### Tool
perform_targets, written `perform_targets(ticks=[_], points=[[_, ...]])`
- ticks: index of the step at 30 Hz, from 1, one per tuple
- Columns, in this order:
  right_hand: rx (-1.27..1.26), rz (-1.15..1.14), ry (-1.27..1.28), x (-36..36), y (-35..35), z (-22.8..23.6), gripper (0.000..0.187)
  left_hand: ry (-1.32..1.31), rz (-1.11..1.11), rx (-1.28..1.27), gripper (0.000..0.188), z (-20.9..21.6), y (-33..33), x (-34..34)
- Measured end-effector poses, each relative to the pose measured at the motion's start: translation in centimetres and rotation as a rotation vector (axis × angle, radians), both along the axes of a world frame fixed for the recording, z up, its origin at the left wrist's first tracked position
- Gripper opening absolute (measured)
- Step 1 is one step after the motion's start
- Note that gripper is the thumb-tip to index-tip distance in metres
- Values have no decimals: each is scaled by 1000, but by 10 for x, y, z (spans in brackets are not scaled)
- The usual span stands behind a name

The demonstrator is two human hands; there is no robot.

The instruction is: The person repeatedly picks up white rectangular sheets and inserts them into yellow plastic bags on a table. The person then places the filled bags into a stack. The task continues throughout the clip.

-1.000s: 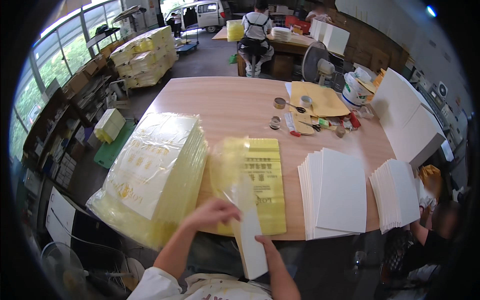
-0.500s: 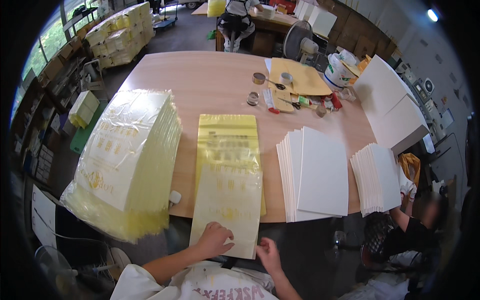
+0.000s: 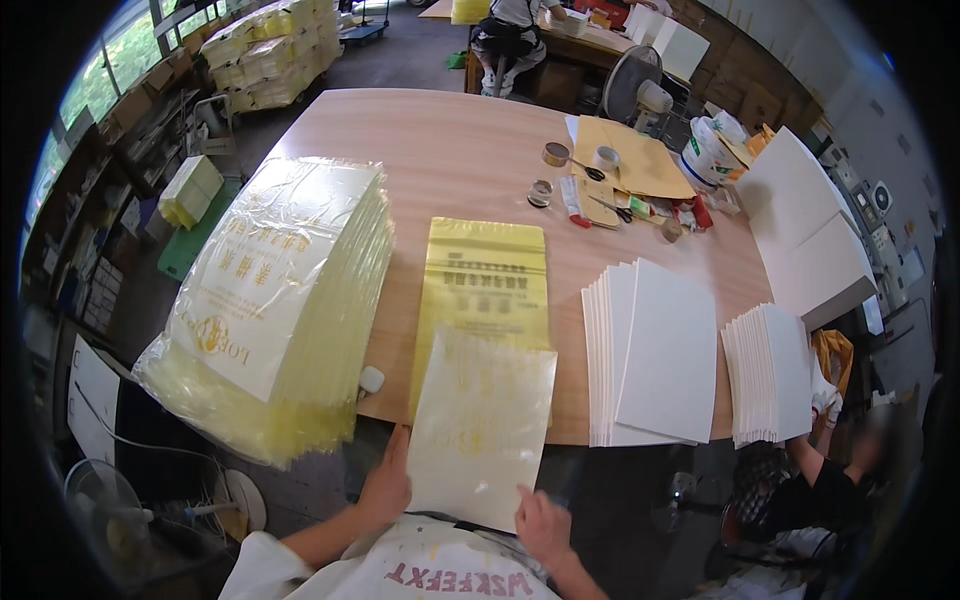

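A clear plastic bag with yellow print and a white board inside (image 3: 480, 430) slants over the table's front edge toward my body. My left hand (image 3: 386, 482) grips its left edge, with some fingers hidden beneath. At its lower right edge my right hand (image 3: 545, 525) is closed on the bag, the index finger straighter than the others. Underneath, a yellow printed plastic bag (image 3: 487, 270) lies flat on the table. To the left leans a tall stack of filled bags (image 3: 265, 290). White boards (image 3: 668, 350) stand in an overlapping pile on the right.
Another pile of white boards (image 3: 780, 370) is at the table's (image 3: 430, 140) right edge. Tape rolls (image 3: 556, 154), scissors (image 3: 622, 212) and brown envelopes (image 3: 640, 160) lie at the back right. A fan (image 3: 632, 82) stands behind. A co-worker (image 3: 835, 470) sits at right, another person (image 3: 508, 40) beyond.
My left hand has moved off the bag's top to its left edge. The filled bag has turned slightly and shifted toward me, uncovering more of the yellow bag below. The view has shifted slightly.
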State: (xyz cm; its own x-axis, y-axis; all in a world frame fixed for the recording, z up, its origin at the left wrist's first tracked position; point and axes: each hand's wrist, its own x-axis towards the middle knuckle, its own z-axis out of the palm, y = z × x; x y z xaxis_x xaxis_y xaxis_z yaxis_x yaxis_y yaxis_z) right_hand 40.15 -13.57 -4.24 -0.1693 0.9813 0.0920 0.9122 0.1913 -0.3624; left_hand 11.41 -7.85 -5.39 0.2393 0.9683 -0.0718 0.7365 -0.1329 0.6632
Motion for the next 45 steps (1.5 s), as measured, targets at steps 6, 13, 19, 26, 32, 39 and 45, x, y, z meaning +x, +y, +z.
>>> perform_targets(ticks=[6, 13, 19, 26, 32, 39, 45], points=[[-470, -127, 387, 18, -110, -13, 36, -136, 23, -598, 88, 33, -81, -17], [-1016, -643, 1536, 41, -14, -66, 45, -383, 2, 179, 61, 93, 9, 19], [-1060, -226, 1915, -101, 140, -23, 62, -94, 208, 1100, 11, 194, 44, -60], [-1013, 234, 1665, -265, 253, 121, 39, 222, 508, 1512, 9, 251, 21, -112], [-893, 451, 1393, -284, 254, 108, 34, 450, 399, 620, 40, 153, 62, -102], [-540, 316, 1712, -256, 207, 99, 28, 467, 511, 780, 37, 120, 73, -107], [-711, -46, 1327, -136, 126, -41, 22, 527, 596, 798, 33, 114, 77, -86]])
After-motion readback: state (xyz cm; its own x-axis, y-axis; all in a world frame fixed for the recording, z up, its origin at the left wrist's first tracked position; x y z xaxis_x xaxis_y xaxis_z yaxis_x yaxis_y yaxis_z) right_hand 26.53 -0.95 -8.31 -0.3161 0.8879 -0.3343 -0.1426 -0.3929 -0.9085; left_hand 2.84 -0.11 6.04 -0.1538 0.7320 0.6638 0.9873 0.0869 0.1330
